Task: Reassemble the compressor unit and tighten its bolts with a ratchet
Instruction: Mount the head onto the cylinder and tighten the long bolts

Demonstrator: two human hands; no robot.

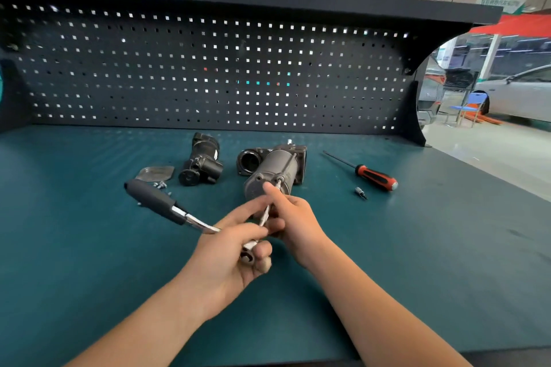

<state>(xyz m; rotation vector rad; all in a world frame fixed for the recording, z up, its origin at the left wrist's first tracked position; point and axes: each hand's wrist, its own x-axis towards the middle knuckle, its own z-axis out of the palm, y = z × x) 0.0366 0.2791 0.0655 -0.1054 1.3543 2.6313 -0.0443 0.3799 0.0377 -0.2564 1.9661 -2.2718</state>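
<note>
Together: left hand [229,258] round ratchet [158,201], right hand [295,219] on extension [265,215]

Wide open counter [89,247] near left and near right, room to sweep in from either side. Dead centre is crowded: left hand [229,250] gripping the ratchet [155,199], right hand [293,217] pinching its shaft [266,213] at the near end of the compressor body [272,167]. The ratchet's black handle juts left, barring the way to the metal plate [156,173] and loose bolts [160,185]. The black housing [202,161] stands between plate and compressor body, with narrow gaps. Further right there's a clear lane, then the screwdriver [375,177] and small bit [360,192]. The far edge is walled off by the pegboard [179,68], with a shelf [238,0] overhanging.
</note>
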